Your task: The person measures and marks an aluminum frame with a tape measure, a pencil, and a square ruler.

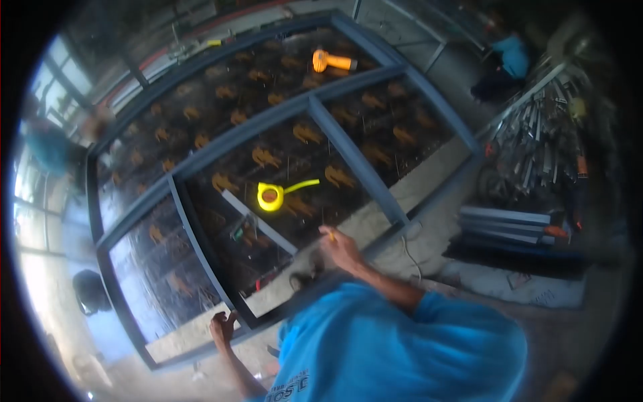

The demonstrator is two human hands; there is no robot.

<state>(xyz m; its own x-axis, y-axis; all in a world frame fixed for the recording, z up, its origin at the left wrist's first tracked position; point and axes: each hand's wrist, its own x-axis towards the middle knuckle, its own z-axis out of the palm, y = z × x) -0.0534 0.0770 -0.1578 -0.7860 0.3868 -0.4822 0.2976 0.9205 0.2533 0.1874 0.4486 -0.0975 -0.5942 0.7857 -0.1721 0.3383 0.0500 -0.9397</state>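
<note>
A grey metal frame [244, 120] with crossbars lies over a dark worktop printed with repeated orange figures. My left hand [223, 328] is at the frame's near rail, fingers curved and apart, with nothing visible in them. Above the near edge, my right hand [341, 249] is closed around a small yellow-orange pencil-like stick [332, 236]. Inside the middle section sits a yellow tape measure [270, 196], its blade partly pulled out to the right. Beside it lies a flat grey metal strip [258, 221] and a small greenish tool [238, 232], too blurred to name.
An orange cordless drill [328, 61] lies in the far section. To the right are a heap of metal offcuts [546, 134] and stacked grey profiles [502, 224]. A person in blue [512, 57] is at the far right; another blurred person [50, 147] is at the left.
</note>
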